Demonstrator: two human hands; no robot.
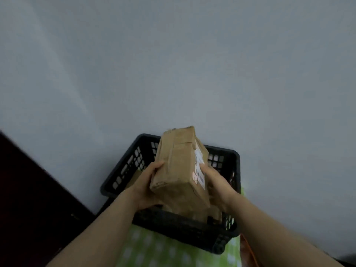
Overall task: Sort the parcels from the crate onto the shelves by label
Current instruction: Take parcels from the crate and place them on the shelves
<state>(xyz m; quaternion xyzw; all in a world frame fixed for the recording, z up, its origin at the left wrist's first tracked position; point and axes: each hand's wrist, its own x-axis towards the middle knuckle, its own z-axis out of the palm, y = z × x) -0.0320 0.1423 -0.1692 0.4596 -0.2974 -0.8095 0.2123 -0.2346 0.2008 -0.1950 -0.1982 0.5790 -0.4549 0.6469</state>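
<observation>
Head view: a plain pale grey wall fills the upper and middle of the frame. At the lower left a dark brown panel runs slantwise; whether it is a door or a piece of furniture cannot be told. At the bottom centre lies a green cloth with a pale repeated pattern, and at its right edge, low in the frame, a strip of something orange shows, too blurred to name.

A black plastic crate with slotted walls stands on the green cloth, its far rim against the wall. Inside it, brown parcels show in part: one in the left of the crate and another low in the right corner, both mostly hidden by the hands.

The parcel, a brown box wrapped in tape, is held above the crate at the lower centre of the frame, tilted with its far end raised. A white label sits on its right face. The left hand grips its left side, thumb on the upper face and fingers curled beneath. The right hand clasps the right side, fingers lying across the label.
</observation>
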